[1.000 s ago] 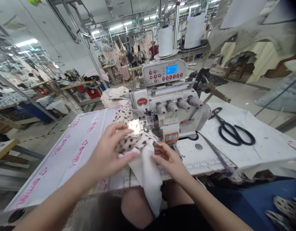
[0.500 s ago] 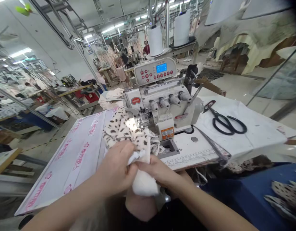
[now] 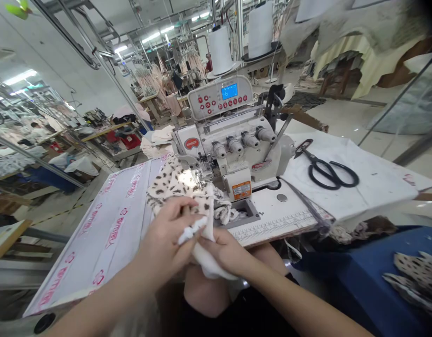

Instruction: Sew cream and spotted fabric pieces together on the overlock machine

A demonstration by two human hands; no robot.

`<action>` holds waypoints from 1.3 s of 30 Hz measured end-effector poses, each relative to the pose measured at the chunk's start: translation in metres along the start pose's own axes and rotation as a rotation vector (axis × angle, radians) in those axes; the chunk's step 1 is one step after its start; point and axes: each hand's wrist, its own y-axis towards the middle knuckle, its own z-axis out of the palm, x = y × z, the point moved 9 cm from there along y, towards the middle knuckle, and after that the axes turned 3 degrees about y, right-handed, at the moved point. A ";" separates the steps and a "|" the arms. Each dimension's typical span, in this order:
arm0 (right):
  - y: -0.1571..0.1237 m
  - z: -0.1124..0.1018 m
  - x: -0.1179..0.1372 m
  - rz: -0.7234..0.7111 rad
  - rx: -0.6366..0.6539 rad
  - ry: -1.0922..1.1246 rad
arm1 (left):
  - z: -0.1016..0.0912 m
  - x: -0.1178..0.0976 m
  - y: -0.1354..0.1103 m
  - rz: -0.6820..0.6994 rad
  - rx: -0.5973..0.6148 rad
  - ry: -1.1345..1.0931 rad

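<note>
A cream fabric piece with dark spots (image 3: pixel 169 180) runs under the lit needle area of a white overlock sewing machine (image 3: pixel 221 147). Its near end hangs over the table edge, showing a plain white side (image 3: pixel 209 263). My left hand (image 3: pixel 169 229) is closed on the spotted fabric, with a small bunched white strip (image 3: pixel 192 230) between its fingers. Close beside it, my right hand (image 3: pixel 225 250) pinches the white edge of the same fabric. The fingertips of both hands nearly meet, and folds partly hide them.
Black scissors (image 3: pixel 330 174) lie on the white table cover right of the machine. A blue bin (image 3: pixel 363 276) with spotted scraps stands low at the right. Thread cones (image 3: pixel 220 50) rise behind the machine. Printed white sheeting (image 3: pixel 111 220) covers the table's left side.
My left hand has shifted slightly left and its fingers have opened out around the bunched white strip. The hanging white fabric is turned more to the right. The view has tilted slightly.
</note>
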 end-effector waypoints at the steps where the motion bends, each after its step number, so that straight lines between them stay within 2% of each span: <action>1: 0.000 0.005 -0.009 0.057 0.012 0.086 | 0.005 -0.003 -0.002 0.038 0.019 0.007; 3: -0.002 0.008 -0.014 0.079 0.016 0.144 | 0.014 -0.005 -0.007 0.105 0.037 0.011; 7: -0.008 -0.003 -0.006 0.018 -0.014 0.019 | 0.020 -0.004 -0.015 0.134 0.015 0.019; 12: -0.008 -0.010 -0.002 -0.032 -0.017 -0.074 | 0.021 -0.010 -0.013 0.180 -0.048 0.106; 16: -0.001 -0.016 0.003 -0.075 -0.032 -0.098 | 0.022 -0.018 -0.007 0.295 -0.123 0.225; 19: 0.009 -0.023 0.007 -0.090 -0.038 -0.120 | 0.027 -0.019 -0.002 0.360 -0.136 0.319; 26: 0.026 -0.033 0.024 -0.185 -0.041 -0.185 | 0.041 -0.016 0.009 0.381 -0.108 0.473; 29: 0.022 -0.037 0.021 -0.113 -0.037 -0.144 | 0.030 -0.010 0.003 0.278 -0.130 0.360; 32: 0.011 -0.042 0.006 0.065 -0.048 -0.070 | 0.008 0.010 -0.012 0.064 -0.183 0.307; 34: 0.005 -0.038 -0.004 0.169 -0.032 0.008 | -0.006 0.023 -0.025 -0.036 -0.189 0.325; 36: 0.003 -0.027 -0.013 0.245 -0.016 0.097 | -0.015 0.027 -0.034 -0.049 -0.154 0.328; 39: 0.013 0.001 -0.021 0.280 -0.016 0.297 | -0.023 0.020 -0.035 0.004 -0.089 0.304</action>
